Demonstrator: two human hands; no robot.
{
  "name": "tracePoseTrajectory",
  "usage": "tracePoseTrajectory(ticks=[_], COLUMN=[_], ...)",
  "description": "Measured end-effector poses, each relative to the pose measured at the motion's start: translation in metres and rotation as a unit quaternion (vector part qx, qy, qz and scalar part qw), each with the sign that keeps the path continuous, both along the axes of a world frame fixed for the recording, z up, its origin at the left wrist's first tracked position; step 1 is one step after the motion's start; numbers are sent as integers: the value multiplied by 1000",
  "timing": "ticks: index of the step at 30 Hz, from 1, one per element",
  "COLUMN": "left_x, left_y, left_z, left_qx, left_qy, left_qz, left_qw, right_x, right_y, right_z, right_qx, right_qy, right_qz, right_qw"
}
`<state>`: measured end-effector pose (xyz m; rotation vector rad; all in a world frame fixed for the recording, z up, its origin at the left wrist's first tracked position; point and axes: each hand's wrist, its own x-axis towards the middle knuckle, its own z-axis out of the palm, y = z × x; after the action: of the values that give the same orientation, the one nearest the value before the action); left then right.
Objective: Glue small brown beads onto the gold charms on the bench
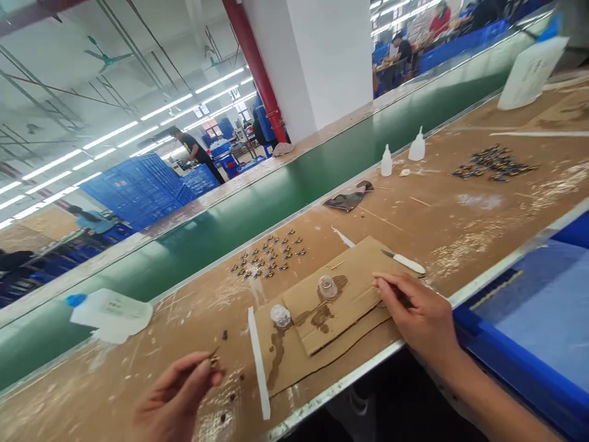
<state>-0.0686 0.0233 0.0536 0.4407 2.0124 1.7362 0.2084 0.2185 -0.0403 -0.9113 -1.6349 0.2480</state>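
Note:
My left hand (177, 393) is at the lower left over the worktable, thumb and finger pinched on a small brass-coloured part (213, 361). Above the right edge of the stained cardboard (359, 301), my right hand (421, 310) has its fingertips pressed together; whatever is between them is too small to make out. A small clear cup (327, 286) stands on the cardboard, with a white, crumpled-looking lump (280, 316) to its left. A thin wooden stick (338, 265) lies behind the cup. By my right hand rests a white-handled knife (405, 261).
Several small blue-and-brass parts (267, 256) lie spread behind the cardboard; a denser pile (494, 162) is at the right. Two small white squeeze bottles (386, 161) stand farther back. A large white bottle (113, 314) lies left. A green conveyor belt (285, 190) runs behind the table.

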Motion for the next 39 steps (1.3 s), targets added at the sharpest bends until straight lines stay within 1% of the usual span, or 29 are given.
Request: tracePoseTrajectory(ticks=[3,5,9,15,20,29,33,36,39], left_x=[25,35,45,56,65,83,84,81,76], left_y=[19,27,37,49,54,59,60,59,59], left_z=[-5,-8,-10,-9,-8,-3,-2,-5,-7], left_qx=[12,24,19,-3,17,39,35,32,16], left_qy=[-23,-8,-2,-59,-98,-131,-143,-148,-116], left_qz=[-48,-60,-76,-91,-96,-65,-54,-52,-68], left_qw=[999,998,997,994,990,989,988,987,991], right_x=[1,1,1,2,2,3,3,3,2], right_y=[0,1,3,4,4,3,3,3,3], right_z=[2,3,3,2,5,5,7,6,4], right_qx=[12,17,27,10,8,7,3,6,13], right_qy=[-11,-8,-5,6,10,11,14,19,21], right_qz=[-11,-14,-14,7,10,10,8,12,16], right_qw=[1000,1000,1000,1000,1000,1000,1000,1000,1000])
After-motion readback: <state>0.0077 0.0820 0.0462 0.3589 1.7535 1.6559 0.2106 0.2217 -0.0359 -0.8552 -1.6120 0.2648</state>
